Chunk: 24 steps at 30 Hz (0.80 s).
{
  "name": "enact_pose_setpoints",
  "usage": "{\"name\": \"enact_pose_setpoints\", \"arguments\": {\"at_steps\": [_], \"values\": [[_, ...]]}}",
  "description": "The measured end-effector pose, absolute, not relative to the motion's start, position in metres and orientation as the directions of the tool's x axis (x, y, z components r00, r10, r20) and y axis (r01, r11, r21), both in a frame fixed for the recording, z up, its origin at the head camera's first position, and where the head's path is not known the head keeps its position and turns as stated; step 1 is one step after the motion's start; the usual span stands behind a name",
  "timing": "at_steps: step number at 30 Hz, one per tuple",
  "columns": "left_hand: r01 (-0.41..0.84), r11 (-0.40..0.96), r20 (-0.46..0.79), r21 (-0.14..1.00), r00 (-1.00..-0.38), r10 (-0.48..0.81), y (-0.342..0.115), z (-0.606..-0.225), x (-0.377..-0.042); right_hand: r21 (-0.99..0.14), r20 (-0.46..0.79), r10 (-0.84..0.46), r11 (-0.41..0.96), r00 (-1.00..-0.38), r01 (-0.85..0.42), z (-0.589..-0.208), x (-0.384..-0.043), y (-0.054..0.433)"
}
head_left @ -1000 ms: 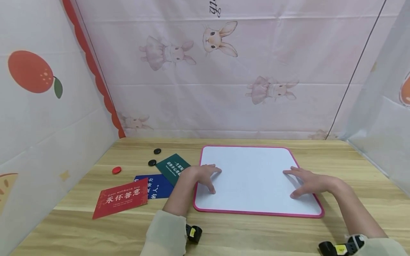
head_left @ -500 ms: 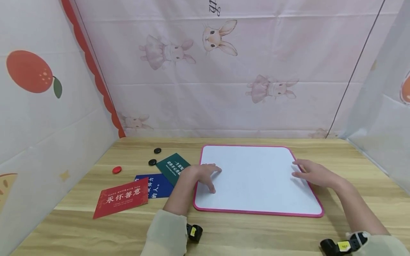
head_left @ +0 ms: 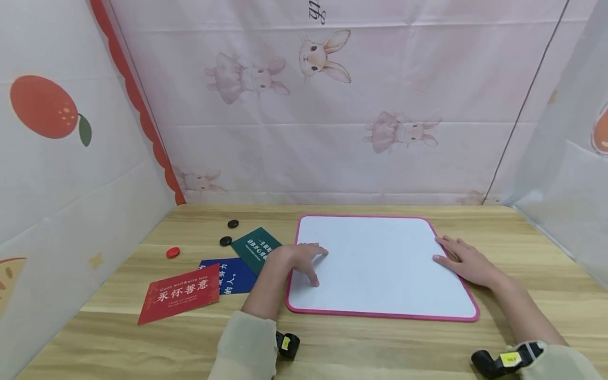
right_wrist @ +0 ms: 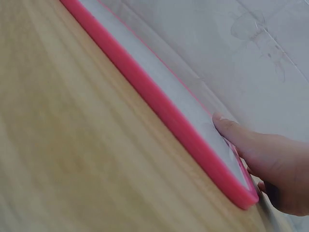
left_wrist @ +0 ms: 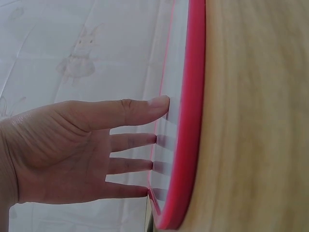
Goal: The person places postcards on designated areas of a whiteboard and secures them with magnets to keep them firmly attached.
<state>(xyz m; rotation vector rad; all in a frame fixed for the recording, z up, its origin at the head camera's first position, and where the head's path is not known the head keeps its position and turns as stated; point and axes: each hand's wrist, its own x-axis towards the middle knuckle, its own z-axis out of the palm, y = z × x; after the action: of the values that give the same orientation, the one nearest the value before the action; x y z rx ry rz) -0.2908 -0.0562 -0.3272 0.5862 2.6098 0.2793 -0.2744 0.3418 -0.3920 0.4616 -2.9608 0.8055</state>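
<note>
A whiteboard with a pink rim lies flat on the wooden table. My left hand stands over its left side, fingers fairly straight and spread, fingertips touching the white surface. The left wrist view shows the thumb and several fingertips meeting the board. At the right rim, my right hand holds the edge. Its thumb lies over the white surface in the right wrist view, while the other fingers bend at the outer side of the rim, partly hidden behind the board.
Left of the board lie a green card, a blue card and a red card, partly overlapping. Two black round pieces and a red one lie behind them. A rabbit-printed curtain hangs at the table's back edge.
My right hand has lifted its spread fingers off the board's surface and shifted outward to the right rim, where it now holds the edge. The left hand and the board have stayed put.
</note>
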Motion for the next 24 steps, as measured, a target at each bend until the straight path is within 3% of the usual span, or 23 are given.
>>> {"name": "enact_pose_setpoints", "arguments": {"at_steps": [12, 24], "values": [[0.352, 0.878, -0.375, 0.324, -0.804, 0.461, -0.058, -0.327, -0.292, -0.481, 0.089, -0.256, 0.835, -0.963, -0.267, -0.398, -0.276, 0.341], [0.426, 0.811, -0.175, 0.401, -0.834, 0.524, -0.044, -0.322, -0.300, -0.484, 0.092, -0.242, 0.837, -0.966, -0.256, -0.391, -0.271, 0.340]]}}
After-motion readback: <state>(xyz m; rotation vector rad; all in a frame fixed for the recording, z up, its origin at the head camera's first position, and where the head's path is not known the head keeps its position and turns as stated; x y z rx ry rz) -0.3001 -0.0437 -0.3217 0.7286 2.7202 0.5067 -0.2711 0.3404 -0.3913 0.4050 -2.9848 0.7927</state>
